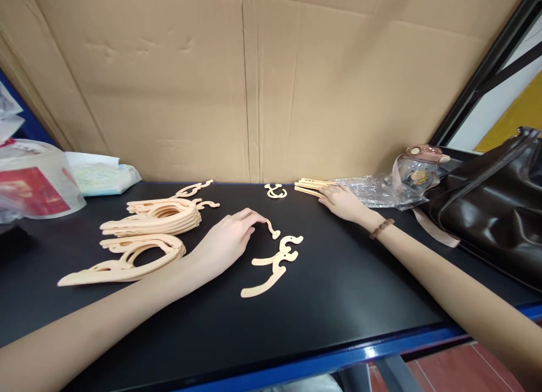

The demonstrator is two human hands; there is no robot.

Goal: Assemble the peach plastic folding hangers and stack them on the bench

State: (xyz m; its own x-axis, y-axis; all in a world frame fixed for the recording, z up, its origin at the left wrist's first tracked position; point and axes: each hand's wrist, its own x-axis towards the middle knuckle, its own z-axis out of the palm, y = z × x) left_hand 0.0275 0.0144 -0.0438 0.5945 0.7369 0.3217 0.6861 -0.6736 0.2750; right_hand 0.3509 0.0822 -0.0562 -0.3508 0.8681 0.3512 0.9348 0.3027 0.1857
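Observation:
My left hand (228, 238) is closed, its fingertips on the upper end of a small curved beige hook piece (274, 231). Just nearer to me, two joined curved beige hanger pieces (277, 262) lie flat on the black table (339, 301). At the back right, my right hand (344, 203) has its fingers closed over the end of a bundle of long beige strips (308, 187). Some small curved pieces (276, 192) lie by the cardboard. Left of my left hand are stacks of folded beige hangers (158, 217), and a nearer folded hanger pile (127, 262) partly behind my forearm.
Cardboard (190, 87) walls off the back. On the right are a clear plastic bag (368, 191), a strapped clear bottle (417, 174) and a dark leather bag (495, 211). On the left stand a large tape roll (40, 177) and a soft packet (104, 176).

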